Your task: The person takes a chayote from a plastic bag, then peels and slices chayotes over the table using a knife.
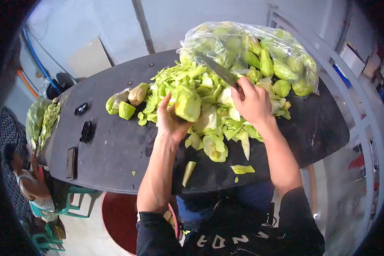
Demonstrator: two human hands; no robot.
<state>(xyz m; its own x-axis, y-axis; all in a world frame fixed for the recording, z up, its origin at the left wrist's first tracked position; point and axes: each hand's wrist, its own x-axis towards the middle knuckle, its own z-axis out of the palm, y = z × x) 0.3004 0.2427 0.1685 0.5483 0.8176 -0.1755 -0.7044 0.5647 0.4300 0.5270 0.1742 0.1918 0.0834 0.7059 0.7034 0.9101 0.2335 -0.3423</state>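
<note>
My left hand (pixel 170 119) is wrapped round a pale green, peeled chayote (pixel 187 104), held above a heap of peelings. My right hand (pixel 252 102) grips a kitchen knife (pixel 221 71) by its handle; the blade points up and to the left, apart from the chayote. Beneath both hands spreads the pile of green chayote peelings (pixel 166 81). Left of the pile lie a brownish chayote (pixel 138 94) and a cut green piece (pixel 126 110). Behind the peelings stands a clear plastic bag (pixel 243 32) full of whole chayotes.
The dark table (pixel 111 149) has a rounded edge. Small black objects (pixel 87 131) and a dark box (pixel 71 163) lie at its left. A red tub (pixel 119 222) stands below the front edge. Another person (pixel 36 187) sits at far left. White railing (pixel 362 123) runs along the right.
</note>
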